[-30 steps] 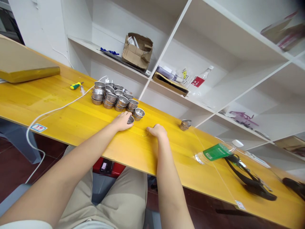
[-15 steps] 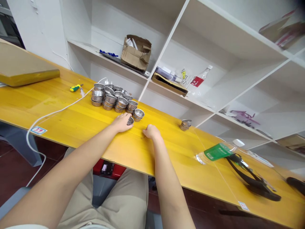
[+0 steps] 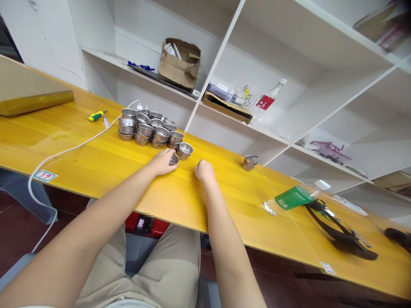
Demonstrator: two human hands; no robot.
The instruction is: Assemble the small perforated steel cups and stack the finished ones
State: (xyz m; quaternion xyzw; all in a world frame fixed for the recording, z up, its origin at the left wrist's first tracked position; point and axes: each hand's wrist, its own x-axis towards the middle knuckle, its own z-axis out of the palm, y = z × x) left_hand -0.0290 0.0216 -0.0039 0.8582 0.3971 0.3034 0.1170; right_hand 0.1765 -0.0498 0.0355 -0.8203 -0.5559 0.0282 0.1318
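Note:
My left hand has its fingers closed round a small perforated metal cup at the front right of a group of stacked cups. Several more such cups stand in short stacks just behind it, the nearest stack close to my fingertips. To the right, my right hand rests near the tabletop, curled into a fist. Whatever its fingers may hold is hidden from view. A separate stack of cups stands farther right by the shelf.
A white cable crosses the yellow table on the left, near a screwdriver. On the right lie a bottle with a green label and a black strap-like item. White shelves stand behind.
The view has shifted slightly. My left hand stays on the cup. My right hand has turned a little and remains curled; a thin dark line seen beside it earlier no longer shows.

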